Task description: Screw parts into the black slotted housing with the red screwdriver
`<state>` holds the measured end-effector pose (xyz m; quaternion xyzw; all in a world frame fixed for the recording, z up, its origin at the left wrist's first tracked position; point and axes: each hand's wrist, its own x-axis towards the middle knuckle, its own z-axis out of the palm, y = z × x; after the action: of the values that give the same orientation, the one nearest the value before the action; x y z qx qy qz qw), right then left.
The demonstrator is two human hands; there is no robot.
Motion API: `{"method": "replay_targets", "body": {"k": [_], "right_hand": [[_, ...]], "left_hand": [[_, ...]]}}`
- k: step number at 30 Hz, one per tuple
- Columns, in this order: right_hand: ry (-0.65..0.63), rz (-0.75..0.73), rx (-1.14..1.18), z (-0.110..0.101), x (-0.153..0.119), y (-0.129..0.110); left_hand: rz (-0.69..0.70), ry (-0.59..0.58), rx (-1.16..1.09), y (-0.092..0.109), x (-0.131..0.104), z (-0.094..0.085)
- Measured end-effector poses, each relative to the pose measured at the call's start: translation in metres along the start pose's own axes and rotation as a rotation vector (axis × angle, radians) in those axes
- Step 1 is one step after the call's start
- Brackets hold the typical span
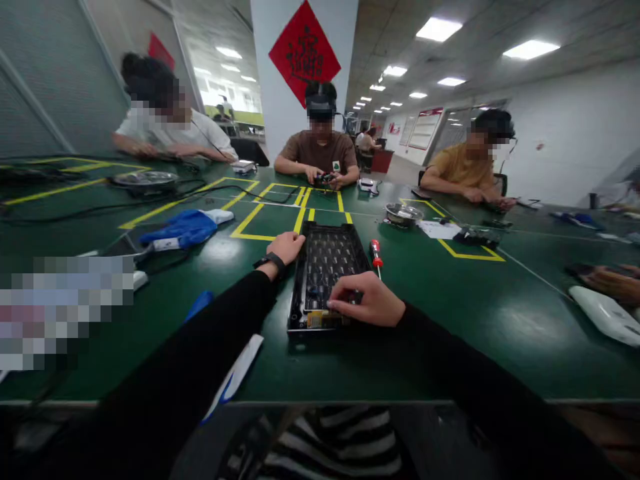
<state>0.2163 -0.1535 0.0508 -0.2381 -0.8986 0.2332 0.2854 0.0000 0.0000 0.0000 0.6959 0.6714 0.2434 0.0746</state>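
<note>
A black rectangular case (pixel 294 303) lies flat on the green table before me, with rows of small shiny pieces inside. A yellowish-brown strip (pixel 316 320) runs along its near end. My left hand (pixel 286 247), a dark band on its wrist, is closed on the case's left rim near the far end. Over the near right part of the case, my right hand (pixel 369 299) has its thumb and fingers pinched together; whatever is between the fingertips is too small or hidden to name. Just right of the case lies a red-handled screwdriver (pixel 376 253).
Blue and white cloth (pixel 183 229) and black cables (pixel 150 205) lie to the left. Round metal dishes (pixel 403 213) stand farther back. A white device (pixel 606 313) is at the right. Several people sit around the green table (pixel 480 333), which bears yellow tape outlines.
</note>
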Motion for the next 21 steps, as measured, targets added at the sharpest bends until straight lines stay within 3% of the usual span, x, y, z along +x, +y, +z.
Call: {"method": "replay_targets", "body": {"k": [9, 21], "right_hand": [[-0.104, 0.023, 0.018, 0.0013, -0.0011, 0.0024], [-0.129, 0.071, 0.04, 0.0002, 0.0009, 0.0008]], "left_hand": [[0.009, 0.023, 0.012, -0.001, -0.0003, 0.0006], [0.026, 0.028, 0.026, -0.0018, 0.0008, 0.001]]}}
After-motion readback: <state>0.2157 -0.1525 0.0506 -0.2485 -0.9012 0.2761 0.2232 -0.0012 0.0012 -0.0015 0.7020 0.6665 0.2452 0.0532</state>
